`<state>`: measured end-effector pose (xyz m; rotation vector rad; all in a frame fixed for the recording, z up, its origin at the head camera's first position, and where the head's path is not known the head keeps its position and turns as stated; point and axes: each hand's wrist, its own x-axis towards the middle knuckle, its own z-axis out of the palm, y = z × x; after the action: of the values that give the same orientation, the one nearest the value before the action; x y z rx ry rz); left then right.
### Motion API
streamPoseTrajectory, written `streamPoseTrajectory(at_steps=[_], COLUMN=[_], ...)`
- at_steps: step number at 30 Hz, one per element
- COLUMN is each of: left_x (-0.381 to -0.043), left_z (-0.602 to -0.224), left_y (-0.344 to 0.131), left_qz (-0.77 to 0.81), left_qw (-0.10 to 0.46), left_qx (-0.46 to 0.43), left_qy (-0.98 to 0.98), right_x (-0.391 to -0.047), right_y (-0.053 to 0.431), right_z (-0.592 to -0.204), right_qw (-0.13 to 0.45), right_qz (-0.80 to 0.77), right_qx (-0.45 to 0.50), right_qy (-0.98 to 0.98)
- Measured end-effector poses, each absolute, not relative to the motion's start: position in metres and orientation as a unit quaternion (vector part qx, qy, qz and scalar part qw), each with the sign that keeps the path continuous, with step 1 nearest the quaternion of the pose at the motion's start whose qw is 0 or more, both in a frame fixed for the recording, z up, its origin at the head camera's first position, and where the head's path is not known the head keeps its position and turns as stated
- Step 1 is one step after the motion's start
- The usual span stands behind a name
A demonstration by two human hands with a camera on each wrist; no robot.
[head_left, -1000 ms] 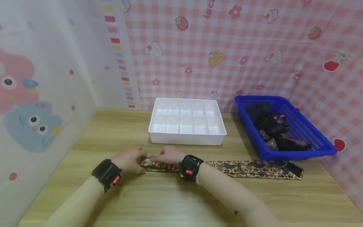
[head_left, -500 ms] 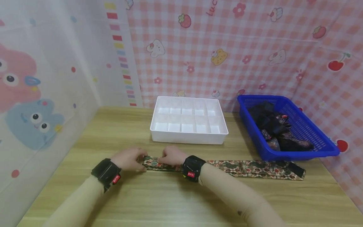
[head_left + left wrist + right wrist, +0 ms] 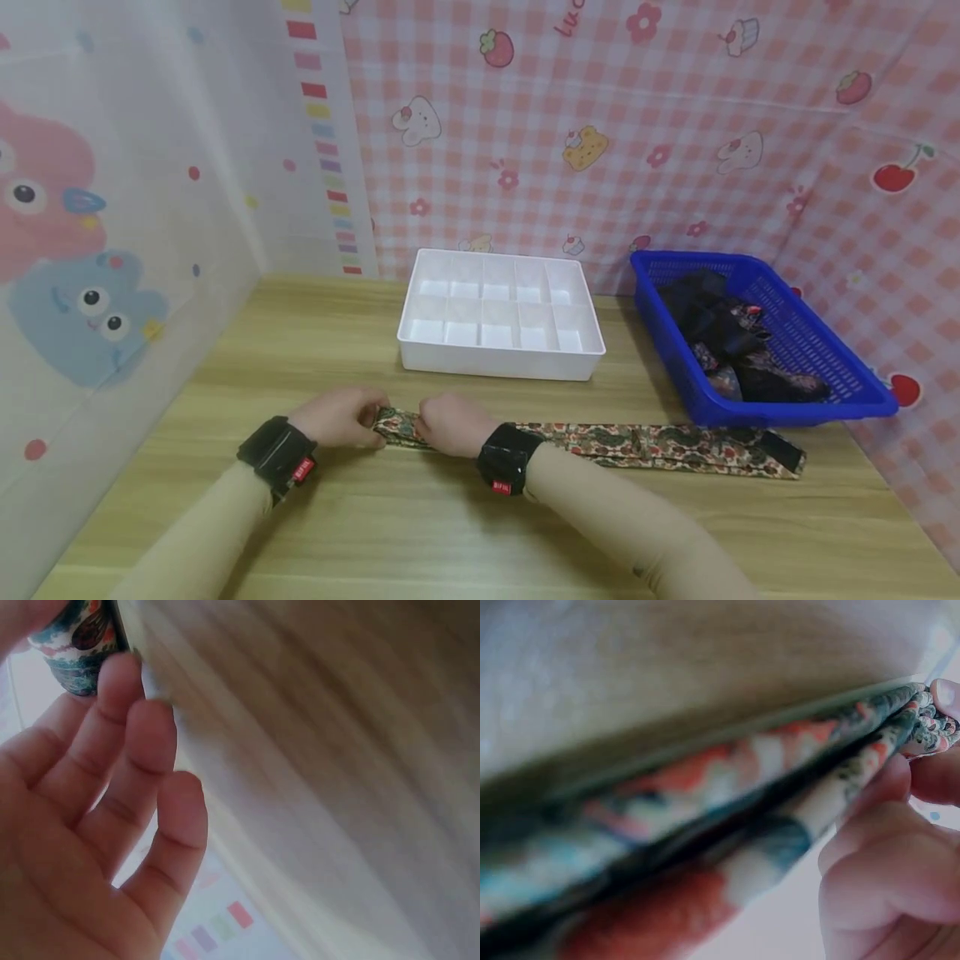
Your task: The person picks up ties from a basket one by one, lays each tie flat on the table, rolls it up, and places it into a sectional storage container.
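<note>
A long, folded floral fabric strip (image 3: pixel 678 446) lies across the table, with a black patch near its right end. My left hand (image 3: pixel 339 418) is at the strip's left end, thumb and forefinger pinching it. In the left wrist view, the other fingers (image 3: pixel 150 735) curve loosely beside the patterned cloth (image 3: pixel 79 645). My right hand (image 3: pixel 456 425) grips the strip a short way to the right, its fingers curled. Layered folds of the strip (image 3: pixel 727 772) run up to the curled fingers of that hand (image 3: pixel 885 862) in the right wrist view. The right forearm covers part of the strip.
A white divided box (image 3: pixel 498 362) with several compartments stands behind the hands. To the right sits a blue plastic basket (image 3: pixel 802 408) holding dark and patterned cloth items (image 3: pixel 723 333). A printed curtain (image 3: pixel 525 125) closes off the back and sides of the wooden table (image 3: pixel 420 533).
My right hand's outstretched forefinger has curled in onto the strip. The left hand stays at the strip's left end. The head view has shifted slightly.
</note>
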<state>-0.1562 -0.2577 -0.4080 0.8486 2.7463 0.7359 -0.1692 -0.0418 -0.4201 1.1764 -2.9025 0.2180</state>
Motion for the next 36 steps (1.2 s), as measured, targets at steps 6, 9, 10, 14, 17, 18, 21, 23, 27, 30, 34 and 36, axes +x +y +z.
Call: streamPoseTrajectory(at_steps=[6,9,10,14,17,18,21,23,27,30,34,36], left_x=[-0.158,-0.16,-0.16,-0.161,-0.159,-0.158,-0.157,-0.156,-0.159,-0.161,-0.161,-0.161], left_z=[-0.402,-0.397,-0.395,-0.386,-0.38,-0.379,-0.378,-0.38,-0.39,-0.398,-0.404,-0.405], left_y=[-0.258,-0.256,-0.255,-0.245,-0.233,-0.23,-0.221,-0.217,-0.214,-0.215,-0.217,-0.217], left_qz=[0.268,0.264,0.262,0.261,0.259,0.255,0.26,0.264,0.238,0.197,0.172,0.174], left_qw=[0.11,0.088,0.078,0.049,0.044,0.043,0.051,0.057,0.048,0.037,0.042,0.047], left_qx=[0.268,0.268,0.271,0.287,0.305,0.312,0.334,0.343,0.345,0.331,0.314,0.315], left_qy=[0.919,0.922,0.923,0.921,0.915,0.914,0.905,0.9,0.907,0.922,0.933,0.932], right_x=[-0.172,-0.175,-0.176,-0.179,-0.181,-0.18,-0.179,-0.178,-0.177,-0.178,-0.18,-0.181], right_y=[-0.038,-0.034,-0.032,-0.025,-0.018,-0.016,-0.011,-0.008,-0.002,0.002,0.007,0.009], right_z=[-0.417,-0.417,-0.417,-0.416,-0.415,-0.415,-0.412,-0.411,-0.407,-0.406,-0.408,-0.409], right_qw=[-0.085,-0.148,-0.17,-0.252,-0.281,-0.285,-0.293,-0.296,-0.292,-0.284,-0.273,-0.263], right_qz=[0.169,0.268,0.305,0.429,0.465,0.469,0.472,0.466,0.44,0.42,0.393,0.38], right_qx=[0.338,0.301,0.284,0.22,0.194,0.187,0.179,0.183,0.19,0.189,0.194,0.199], right_qy=[-0.922,-0.903,-0.893,-0.84,-0.817,-0.815,-0.812,-0.813,-0.828,-0.841,-0.856,-0.864])
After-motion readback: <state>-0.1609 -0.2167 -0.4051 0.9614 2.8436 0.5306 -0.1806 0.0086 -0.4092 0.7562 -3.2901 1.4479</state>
